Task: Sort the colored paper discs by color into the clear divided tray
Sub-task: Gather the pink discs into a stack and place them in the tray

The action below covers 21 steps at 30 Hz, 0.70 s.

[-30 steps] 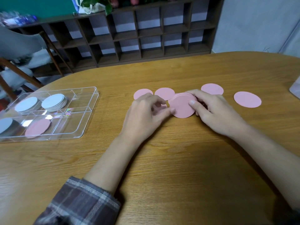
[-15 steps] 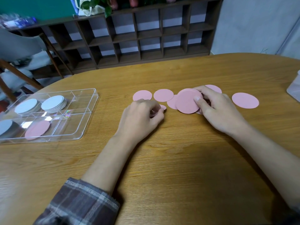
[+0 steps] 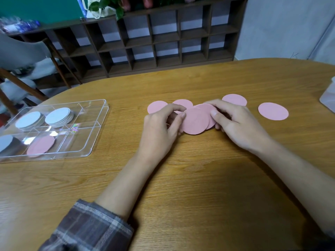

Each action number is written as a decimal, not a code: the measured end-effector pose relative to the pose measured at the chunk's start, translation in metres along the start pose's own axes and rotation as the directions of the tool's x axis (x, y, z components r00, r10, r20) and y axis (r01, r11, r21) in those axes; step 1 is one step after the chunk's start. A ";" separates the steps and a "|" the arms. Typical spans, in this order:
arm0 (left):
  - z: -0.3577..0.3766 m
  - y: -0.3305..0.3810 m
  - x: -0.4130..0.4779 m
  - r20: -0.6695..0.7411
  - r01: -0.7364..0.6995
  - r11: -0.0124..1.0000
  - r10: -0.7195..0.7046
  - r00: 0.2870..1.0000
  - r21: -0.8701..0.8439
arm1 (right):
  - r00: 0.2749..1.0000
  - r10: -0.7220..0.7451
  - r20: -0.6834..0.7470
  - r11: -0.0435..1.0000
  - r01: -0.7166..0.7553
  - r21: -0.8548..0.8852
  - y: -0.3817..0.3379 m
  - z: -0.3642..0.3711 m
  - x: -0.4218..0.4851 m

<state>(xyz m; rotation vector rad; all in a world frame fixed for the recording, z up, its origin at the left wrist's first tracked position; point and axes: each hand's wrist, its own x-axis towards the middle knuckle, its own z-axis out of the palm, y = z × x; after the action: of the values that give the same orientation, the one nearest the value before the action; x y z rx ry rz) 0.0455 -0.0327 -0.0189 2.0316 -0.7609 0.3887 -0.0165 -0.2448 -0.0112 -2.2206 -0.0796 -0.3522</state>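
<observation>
Clear divided tray (image 3: 78, 142), set on the bench (image 3: 181, 187): pale disc stacks (image 3: 58, 115) are kept in its far compartments, one pink disc (image 3: 40, 146) in a near one. Fanned pink stack (image 3: 194, 122), well right of the tray: its tray-side edge is pinched by the curled fingers of the left hand (image 3: 159, 131), its other edge by those of the right hand (image 3: 239, 124). Loose pink discs (image 3: 273, 111) (four seen, some partly hidden) are laid flat, all right of the tray.
</observation>
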 end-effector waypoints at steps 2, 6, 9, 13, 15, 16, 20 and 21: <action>0.002 0.000 -0.001 -0.006 0.050 0.999 -0.050 0.999 -0.006 | 1.000 -0.010 0.015 1.000 0.010 0.024 0.001 0.001 0.000; 0.005 -0.001 0.000 0.012 0.159 0.985 -0.158 0.987 -0.071 | 0.998 -0.018 0.056 0.999 0.016 0.046 0.003 0.005 0.001; 0.005 0.001 0.001 0.003 0.177 0.980 -0.178 0.984 -0.094 | 0.998 -0.021 0.063 0.997 0.015 0.082 0.002 0.006 0.001; 0.005 0.000 0.002 -0.034 0.171 0.983 -0.173 0.984 -0.067 | 0.997 -0.037 0.070 0.999 0.036 0.017 0.002 0.007 0.000; 0.006 -0.001 0.002 -0.047 0.153 0.987 -0.156 0.987 -0.055 | 0.996 -0.045 0.075 0.995 0.051 -0.087 0.003 0.008 0.000; 0.005 0.000 0.002 -0.047 0.140 0.989 -0.142 0.989 -0.050 | 0.996 -0.052 0.072 0.991 0.060 -0.117 0.003 0.009 0.000; 0.000 -0.010 0.006 -0.018 0.055 0.996 -0.054 0.998 0.075 | 0.996 -0.073 0.046 0.991 0.078 -0.112 0.005 0.010 0.002; -0.002 -0.017 0.009 -0.006 0.056 0.989 -0.056 0.998 0.134 | 0.997 -0.064 0.036 0.993 0.068 -0.099 0.005 0.010 0.002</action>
<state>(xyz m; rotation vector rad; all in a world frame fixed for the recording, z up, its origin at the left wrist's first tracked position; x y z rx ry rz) 0.0634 -0.0270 -0.0240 2.1730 -0.6905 0.4198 -0.0118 -0.2403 -0.0202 -2.3269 -0.1565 -0.3631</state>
